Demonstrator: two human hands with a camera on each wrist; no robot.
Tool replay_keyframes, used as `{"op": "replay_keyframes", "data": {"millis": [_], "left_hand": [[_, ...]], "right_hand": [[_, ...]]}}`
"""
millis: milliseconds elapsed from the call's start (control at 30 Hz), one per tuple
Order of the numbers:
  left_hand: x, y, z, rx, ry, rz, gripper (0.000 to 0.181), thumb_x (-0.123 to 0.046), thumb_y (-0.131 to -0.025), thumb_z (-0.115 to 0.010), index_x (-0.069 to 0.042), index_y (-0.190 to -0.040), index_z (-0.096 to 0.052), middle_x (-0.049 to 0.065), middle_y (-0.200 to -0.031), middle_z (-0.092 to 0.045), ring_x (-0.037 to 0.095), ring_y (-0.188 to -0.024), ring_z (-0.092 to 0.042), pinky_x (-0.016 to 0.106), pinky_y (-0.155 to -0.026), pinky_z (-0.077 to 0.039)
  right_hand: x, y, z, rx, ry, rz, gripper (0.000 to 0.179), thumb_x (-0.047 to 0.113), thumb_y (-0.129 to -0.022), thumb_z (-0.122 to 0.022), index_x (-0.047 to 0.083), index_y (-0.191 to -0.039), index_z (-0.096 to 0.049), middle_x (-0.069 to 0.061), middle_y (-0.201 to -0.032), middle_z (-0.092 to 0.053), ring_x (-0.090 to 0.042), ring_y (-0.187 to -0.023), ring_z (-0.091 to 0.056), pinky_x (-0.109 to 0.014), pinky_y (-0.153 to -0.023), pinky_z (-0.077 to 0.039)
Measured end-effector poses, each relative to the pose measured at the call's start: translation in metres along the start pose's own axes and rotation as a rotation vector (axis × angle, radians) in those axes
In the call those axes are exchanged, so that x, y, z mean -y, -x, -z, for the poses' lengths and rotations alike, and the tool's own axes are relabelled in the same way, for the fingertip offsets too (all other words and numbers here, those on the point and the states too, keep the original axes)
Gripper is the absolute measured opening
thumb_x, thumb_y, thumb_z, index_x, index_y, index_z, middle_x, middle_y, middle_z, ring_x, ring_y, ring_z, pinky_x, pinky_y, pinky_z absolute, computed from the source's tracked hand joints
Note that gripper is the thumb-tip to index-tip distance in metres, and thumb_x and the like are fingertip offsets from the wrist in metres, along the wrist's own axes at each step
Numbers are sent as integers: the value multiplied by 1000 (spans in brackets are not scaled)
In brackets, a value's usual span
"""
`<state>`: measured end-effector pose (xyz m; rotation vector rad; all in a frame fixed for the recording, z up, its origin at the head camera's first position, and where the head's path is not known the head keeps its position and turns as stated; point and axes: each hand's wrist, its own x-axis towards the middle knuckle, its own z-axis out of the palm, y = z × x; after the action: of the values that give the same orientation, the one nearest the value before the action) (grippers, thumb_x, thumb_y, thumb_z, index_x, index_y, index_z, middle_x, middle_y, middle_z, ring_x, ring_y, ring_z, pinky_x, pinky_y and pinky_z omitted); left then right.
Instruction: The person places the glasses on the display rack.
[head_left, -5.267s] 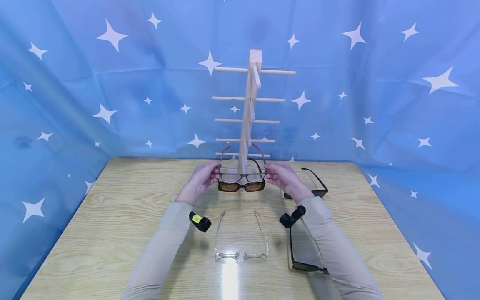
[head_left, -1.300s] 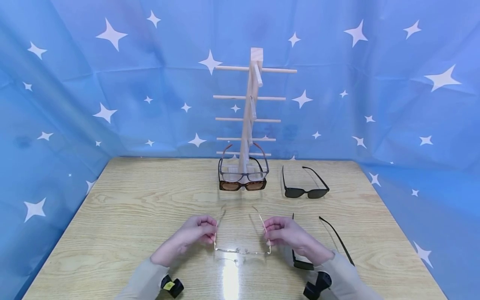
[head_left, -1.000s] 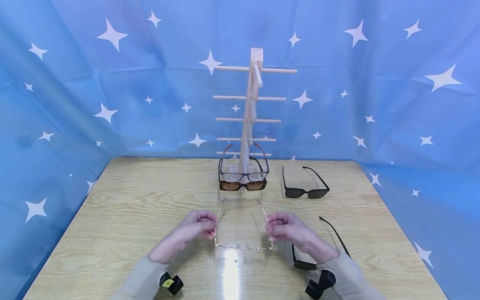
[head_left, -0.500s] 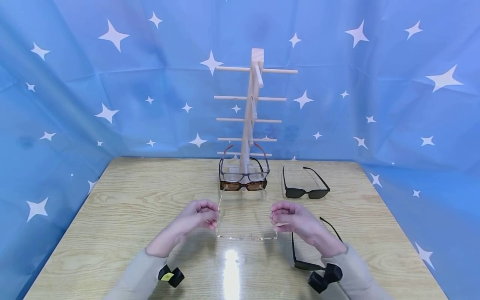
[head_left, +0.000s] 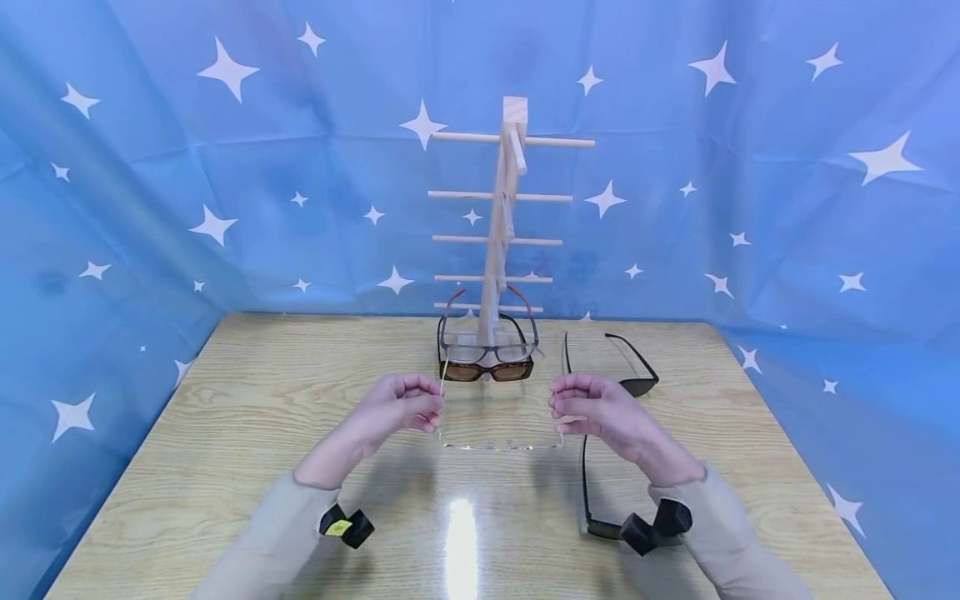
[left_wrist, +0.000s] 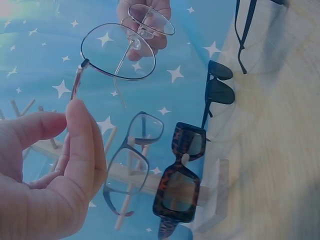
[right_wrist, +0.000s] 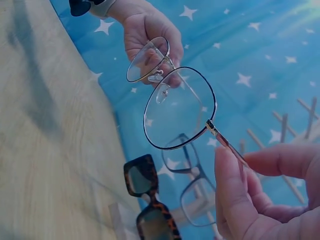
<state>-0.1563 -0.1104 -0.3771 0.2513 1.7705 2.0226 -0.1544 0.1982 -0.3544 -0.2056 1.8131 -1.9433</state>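
Thin metal-framed eyeglasses (head_left: 501,447) with clear round lenses hang above the table, temples pointing toward the rack. My left hand (head_left: 392,414) pinches one temple between thumb and fingers; in the left wrist view the pinch sits just behind the hinge. On the other side my right hand (head_left: 600,415) pinches the second temple the same way. Beyond them rises a wooden glasses rack (head_left: 501,200) with several crossbars. Low on it sit grey-framed eyeglasses (head_left: 487,353), and below those, tortoiseshell sunglasses (head_left: 461,372) with brown lenses.
Black sunglasses (head_left: 640,387) lie on the table (head_left: 247,417) right of the rack, partly behind my right hand. Another black pair (head_left: 602,528) lies nearer, partly covered by my right wrist. A blue star-patterned cloth (head_left: 337,208) hangs behind and at both sides.
Earlier both hands were at the grey-framed eyeglasses on the rack. They then took the metal-framed eyeglasses by the temples, lifted them off the table and moved them forward toward the rack.
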Motion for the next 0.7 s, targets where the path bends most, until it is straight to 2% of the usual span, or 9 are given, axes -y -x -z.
{"op": "replay_keyframes", "data": {"millis": [200, 367, 600, 700], "left_hand": [[-14, -6, 1, -20, 0, -6, 9, 1, -89, -56, 4, -97, -55, 8, -80, -59, 12, -68, -60, 24, -68, -55], [-26, -11, 4, -31, 7, -35, 9, 1, -88, -55, 3, -97, -55, 9, -83, -59, 13, -69, -60, 24, -69, -54], [-42, -22, 9, -64, 36, -42, 20, 1, -89, -54, 11, -106, -50, 7, -82, -57, 12, -67, -59, 22, -67, -54], [-49, -29, 11, -76, 63, -39, 17, 1, -90, -54, 10, -104, -51, 6, -80, -57, 11, -65, -59, 21, -65, -53]], "right_hand": [[14, -8, 3, -12, -3, 8, 17, -4, -89, -54, 6, -101, -55, -2, -91, -60, -12, -81, -61, -27, -74, -55], [25, -17, 5, -16, -12, 23, 17, -5, -89, -53, 6, -101, -56, -3, -90, -60, -12, -79, -62, -26, -72, -55], [40, -31, 7, -35, -17, 18, 15, -4, -90, -53, 7, -99, -57, -1, -88, -61, -12, -77, -62, -25, -73, -55], [46, -39, 9, -32, -23, 26, 16, -5, -90, -51, 8, -97, -58, -1, -87, -61, -11, -76, -61, -24, -73, -54]]}}
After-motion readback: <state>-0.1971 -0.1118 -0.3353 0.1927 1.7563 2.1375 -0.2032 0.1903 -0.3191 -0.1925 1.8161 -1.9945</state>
